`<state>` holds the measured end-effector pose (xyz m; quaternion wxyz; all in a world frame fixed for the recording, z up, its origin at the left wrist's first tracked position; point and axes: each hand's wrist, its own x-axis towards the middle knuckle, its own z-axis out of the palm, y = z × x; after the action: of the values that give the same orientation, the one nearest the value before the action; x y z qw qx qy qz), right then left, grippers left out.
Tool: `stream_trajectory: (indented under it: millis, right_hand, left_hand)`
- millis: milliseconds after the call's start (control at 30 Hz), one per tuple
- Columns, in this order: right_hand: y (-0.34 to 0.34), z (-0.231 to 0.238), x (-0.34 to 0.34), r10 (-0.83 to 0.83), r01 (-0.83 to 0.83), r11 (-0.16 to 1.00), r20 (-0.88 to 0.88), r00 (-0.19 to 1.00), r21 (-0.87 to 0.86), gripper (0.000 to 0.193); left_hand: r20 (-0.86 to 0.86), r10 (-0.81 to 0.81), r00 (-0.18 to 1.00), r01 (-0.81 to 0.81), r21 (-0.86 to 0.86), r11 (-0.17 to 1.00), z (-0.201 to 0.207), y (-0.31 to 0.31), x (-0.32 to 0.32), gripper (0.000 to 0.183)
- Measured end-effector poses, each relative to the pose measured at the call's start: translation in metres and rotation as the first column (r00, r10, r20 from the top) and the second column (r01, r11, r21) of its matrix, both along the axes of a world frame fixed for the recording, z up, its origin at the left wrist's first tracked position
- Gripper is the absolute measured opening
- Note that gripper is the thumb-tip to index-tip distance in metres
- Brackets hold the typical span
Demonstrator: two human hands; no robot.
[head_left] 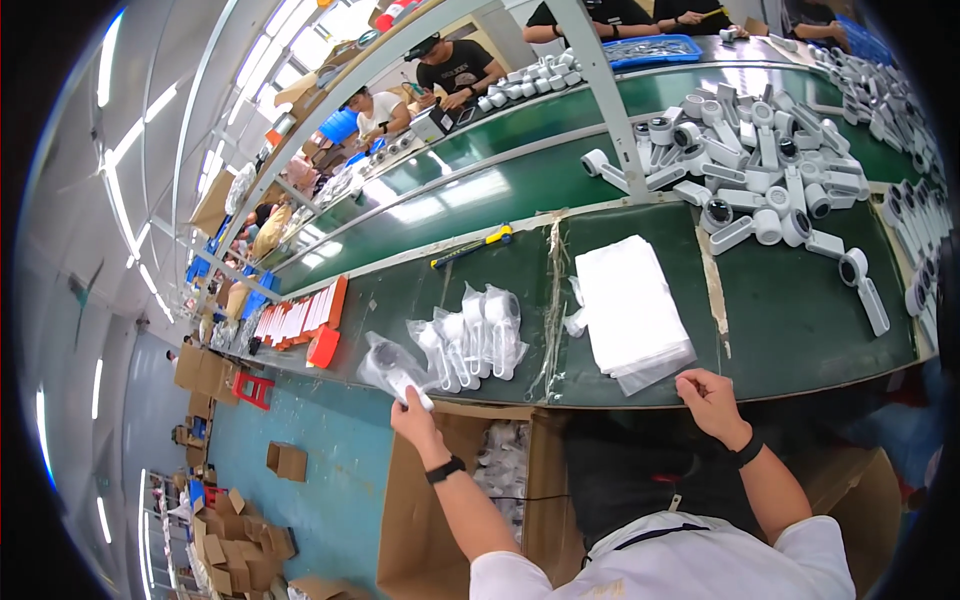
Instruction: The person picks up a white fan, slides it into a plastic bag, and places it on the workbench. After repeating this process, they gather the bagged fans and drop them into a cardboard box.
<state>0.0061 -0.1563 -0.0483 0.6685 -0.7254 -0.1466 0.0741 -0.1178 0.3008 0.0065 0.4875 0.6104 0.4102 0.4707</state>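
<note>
The white shirt (690, 560) sits closest, forearms reaching out from it. The left hand (415, 424) has its fingers closed on the handle end of a bagged white device (392, 366), beside a row of bagged devices (470, 340) on the green bench (400, 295). The right hand's (710, 404) fingers curl together near the stack of white bags (630, 305); whether they pinch anything, I cannot tell.

Up close are two hands (416, 425), two wristbands (446, 470) and one bag stack (632, 308)
</note>
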Motion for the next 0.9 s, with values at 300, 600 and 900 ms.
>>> stream_trajectory:
  millis: [300,600,900]
  right_hand:
    - [0.004,-0.001,0.002,-0.038,0.038,0.999,-0.013,0.999,0.027,0.015]
    - [0.008,0.001,0.000,-0.073,0.074,0.997,0.013,0.997,-0.011,0.015]
    - [0.012,0.004,-0.003,-0.085,0.093,0.993,0.114,0.990,-0.067,0.014]
  left_hand:
    - [-0.184,0.107,0.977,-0.120,-0.065,0.991,-0.042,0.055,0.037,0.043]
    - [-0.295,-0.083,0.952,0.089,0.006,0.996,-0.054,0.073,0.036,0.081]
    - [-0.253,-0.150,0.956,0.152,-0.013,0.988,-0.071,0.115,0.046,0.077]
